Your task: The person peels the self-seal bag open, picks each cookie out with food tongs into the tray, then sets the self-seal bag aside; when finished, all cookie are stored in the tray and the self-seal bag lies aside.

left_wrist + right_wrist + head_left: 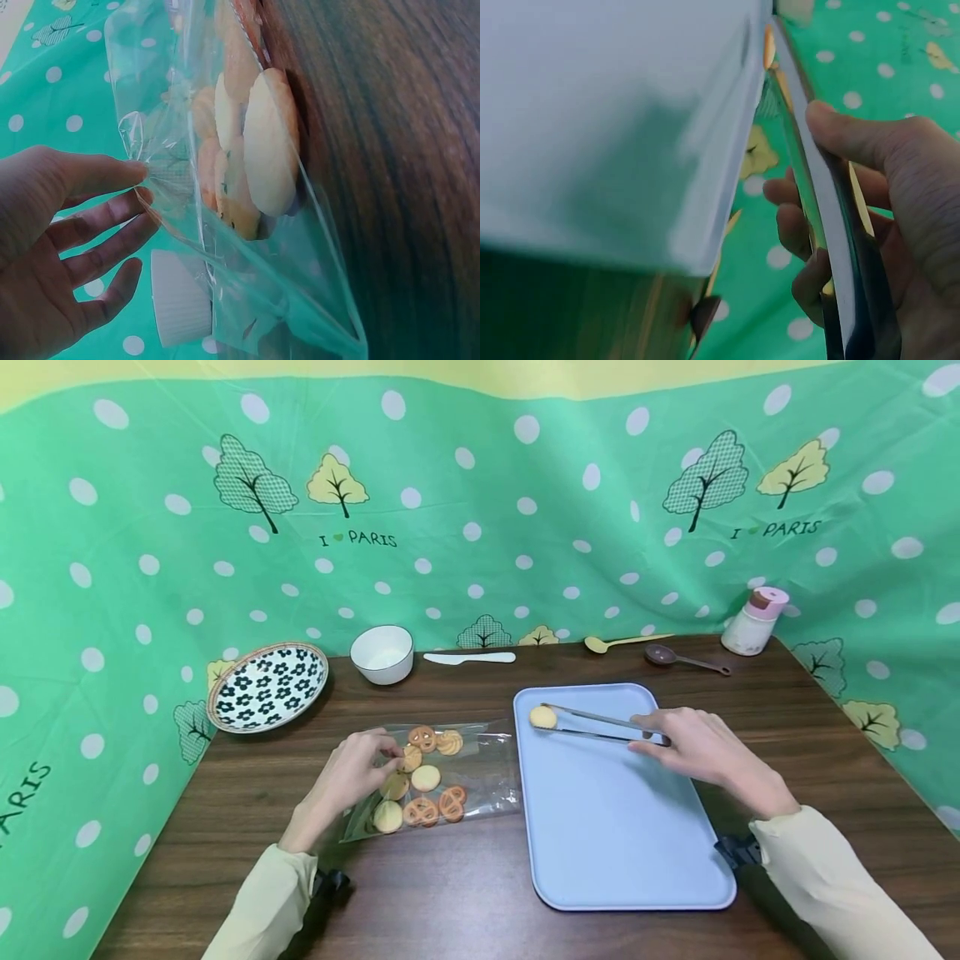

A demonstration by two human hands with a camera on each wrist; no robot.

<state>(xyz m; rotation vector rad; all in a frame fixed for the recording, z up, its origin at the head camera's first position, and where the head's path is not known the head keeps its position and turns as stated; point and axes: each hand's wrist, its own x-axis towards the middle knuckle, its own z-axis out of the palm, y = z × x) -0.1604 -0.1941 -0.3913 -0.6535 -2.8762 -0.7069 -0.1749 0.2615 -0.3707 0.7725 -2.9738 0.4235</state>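
My left hand [358, 777] pinches the film of a transparent plastic bag [491, 768] between thumb and fingertips, plain in the left wrist view. Inside lie several cookies, among them pretzel-shaped ones [422, 812], a swirled one [449, 742] and a pale round one [426, 778]. My right hand [693, 742] grips metal tongs [600, 719] near their closed end. Between the tong tips is a round pale cookie [543, 717], over the far left corner of a light blue tray [622, 835]. The right wrist view shows the fingers wrapped about the tongs [810, 142].
Along the back stand a flower-patterned plate [268, 687], a white bowl [382, 655], a white knife [469, 657], a yellow spoon [628, 642], a dark spoon [686, 660] and a pink-lidded jar [753, 622]. A green dotted cloth [525, 543] hangs behind the wooden table [442, 893].
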